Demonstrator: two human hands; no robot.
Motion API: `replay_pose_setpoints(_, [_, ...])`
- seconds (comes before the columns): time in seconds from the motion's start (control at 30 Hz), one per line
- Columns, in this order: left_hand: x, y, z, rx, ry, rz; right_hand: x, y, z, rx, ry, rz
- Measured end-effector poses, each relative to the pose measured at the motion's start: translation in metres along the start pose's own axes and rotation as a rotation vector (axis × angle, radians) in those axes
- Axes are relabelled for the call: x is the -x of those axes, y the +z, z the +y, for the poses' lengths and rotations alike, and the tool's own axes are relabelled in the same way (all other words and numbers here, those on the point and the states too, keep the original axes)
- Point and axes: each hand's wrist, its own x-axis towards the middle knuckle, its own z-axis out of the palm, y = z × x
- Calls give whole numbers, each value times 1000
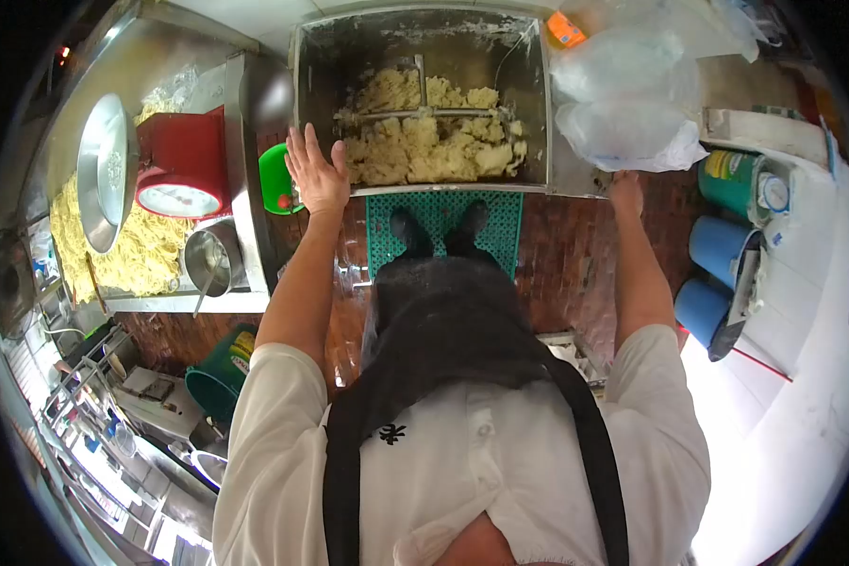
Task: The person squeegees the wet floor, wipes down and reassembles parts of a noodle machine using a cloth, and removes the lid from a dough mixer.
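A metal mixer trough stands in front of me, with crumbly pale yellow dough inside. A metal mixing bar crosses the dough. My left hand is open at the trough's front left corner, palm down with fingers spread, holding nothing. On the right, my right hand is at the front edge of the mixer's side panel, just below some clear plastic bags. Its fingers are mostly hidden against that edge.
Left of the trough are a green bucket, a red scale, a metal pan, a metal pot and yellow noodles. Blue bins stand at the right. My feet are on a green mat.
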Motion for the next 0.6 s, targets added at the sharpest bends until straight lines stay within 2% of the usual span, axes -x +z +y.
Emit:
replay_pose_setpoints(0.1, [-1,-3,-1,24,32,22,-11,12,6,-67,78,18])
replay_pose_setpoints(0.2, [0,-3,-2,71,69,49,0,2,4,53,-92,47])
replay_pose_setpoints(0.3, [0,-6,-1,85,75,48,-9,8,6,-80,59,38])
replay_pose_setpoints(0.5, [1,0,-5,92,72,58,-19,16,16,-44,-27,56])
replay_pose_setpoints(0.6, [1,-1,-5,87,71,53,-14,11,10,-51,35,32])
